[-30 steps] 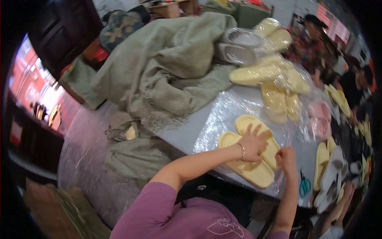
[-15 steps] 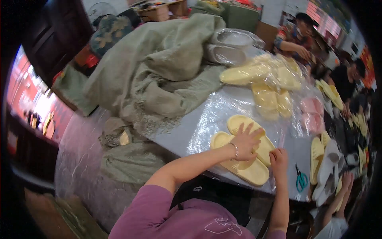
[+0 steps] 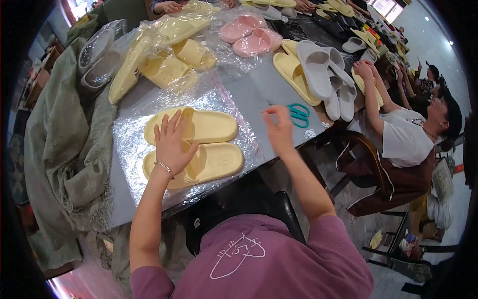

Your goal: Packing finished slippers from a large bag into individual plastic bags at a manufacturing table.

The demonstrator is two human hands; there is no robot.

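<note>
A pair of yellow slippers [image 3: 214, 126] lies side by side on a clear plastic bag [image 3: 130, 167] on the grey table. My left hand [image 3: 174, 142] rests over their straps, fingers spread, holding nothing. To the right of the slippers, my right hand [image 3: 278, 130] is raised over the table with thumb and fingertips curled together. Whatever may be between those fingertips is too small to make out. Just beyond it lie teal-handled scissors [image 3: 300, 115], their blades partly hidden behind my fingers.
Bagged yellow slippers [image 3: 169, 70], pink slippers [image 3: 251, 36] and grey slippers [image 3: 97, 55] sit along the far side. Loose grey slippers [image 3: 314, 67] are piled at right. A green-grey cloth sack [image 3: 74, 134] drapes the left. A seated co-worker [image 3: 398, 132] holds a yellow slipper.
My view has swung to the right. My right hand has moved away from the slippers toward the scissors. My left hand stays on the slippers.
</note>
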